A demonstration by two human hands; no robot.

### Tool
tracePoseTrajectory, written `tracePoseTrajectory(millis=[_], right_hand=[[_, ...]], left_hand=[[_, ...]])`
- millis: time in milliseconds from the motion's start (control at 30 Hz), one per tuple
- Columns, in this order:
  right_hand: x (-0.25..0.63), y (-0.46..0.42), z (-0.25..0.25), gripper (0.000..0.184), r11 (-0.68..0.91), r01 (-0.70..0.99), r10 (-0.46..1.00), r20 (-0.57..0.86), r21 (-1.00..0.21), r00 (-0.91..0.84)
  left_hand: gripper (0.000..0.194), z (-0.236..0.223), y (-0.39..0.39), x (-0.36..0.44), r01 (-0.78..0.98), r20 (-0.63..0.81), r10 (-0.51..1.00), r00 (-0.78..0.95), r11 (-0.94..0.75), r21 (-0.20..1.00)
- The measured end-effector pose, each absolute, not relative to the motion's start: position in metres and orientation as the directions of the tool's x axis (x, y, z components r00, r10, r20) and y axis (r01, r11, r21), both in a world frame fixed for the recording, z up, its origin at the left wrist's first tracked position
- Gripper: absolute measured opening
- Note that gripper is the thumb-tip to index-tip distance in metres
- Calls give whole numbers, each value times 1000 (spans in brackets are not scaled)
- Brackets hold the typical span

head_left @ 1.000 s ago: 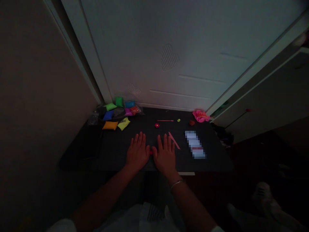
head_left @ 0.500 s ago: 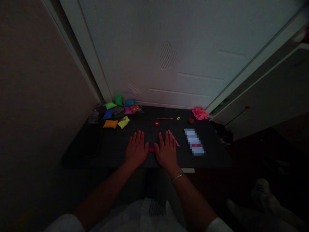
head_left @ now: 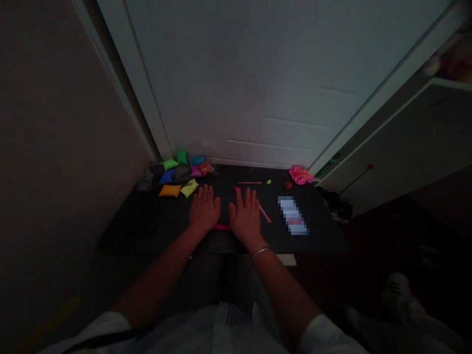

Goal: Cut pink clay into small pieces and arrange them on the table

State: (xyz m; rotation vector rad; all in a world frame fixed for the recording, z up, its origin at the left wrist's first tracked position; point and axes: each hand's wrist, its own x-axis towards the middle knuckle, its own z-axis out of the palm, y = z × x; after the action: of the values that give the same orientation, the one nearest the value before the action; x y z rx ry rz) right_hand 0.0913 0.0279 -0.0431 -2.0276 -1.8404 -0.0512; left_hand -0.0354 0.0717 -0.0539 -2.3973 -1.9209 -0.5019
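Under both palms lies a red-pink roll of what looks like modelling clay (head_left: 221,227), showing between the hands on the dark table (head_left: 206,244). My left hand (head_left: 205,210) rests flat over its left part, fingers stretched forward. Over the right part my right hand (head_left: 245,214) is flat too, a bracelet at its wrist. Just beyond the right fingertips sits a small red flower-like piece (head_left: 237,189), partly covered. Beside the right hand is a pink tool with a pointed shape (head_left: 264,214). Further back lie a thin pink stick (head_left: 250,183) and a small yellow-green piece (head_left: 269,182).
Colourful soft packets, including an orange one (head_left: 170,191) and a yellow one (head_left: 190,188), lie back left. At right are a blurred-out phone (head_left: 293,215), a reddish-brown lump (head_left: 287,185) and a pink ruffled flower (head_left: 301,175). A white panel (head_left: 236,98) rises behind the table.
Both hands have slid forward over the clay roll, away from my body. More of the roll shows between them, and my right fingertips now reach the small red flower-like piece.
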Motion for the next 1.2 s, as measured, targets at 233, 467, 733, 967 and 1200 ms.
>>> tracePoseTrajectory(millis=[233,467,733,967,1200], right_hand=[[64,12,-63,47,-35,968,967,238,-247,95],[66,13,-60,47,-45,972,975,202,-231,93],[71,8,-60,48,-24,973,977,201,-229,71],[73,-4,-64,48,0,979,977,211,-204,44],[82,24,-58,51,-7,976,982,181,-217,47]], left_hand=[[49,-71,51,-30,958,184,958,222,-249,141],[50,-72,49,-29,971,214,961,177,-206,120],[50,-72,47,-32,951,252,932,260,-293,103],[49,-73,31,-36,953,242,938,248,-281,113],[49,-69,61,-28,945,228,934,273,-305,119]])
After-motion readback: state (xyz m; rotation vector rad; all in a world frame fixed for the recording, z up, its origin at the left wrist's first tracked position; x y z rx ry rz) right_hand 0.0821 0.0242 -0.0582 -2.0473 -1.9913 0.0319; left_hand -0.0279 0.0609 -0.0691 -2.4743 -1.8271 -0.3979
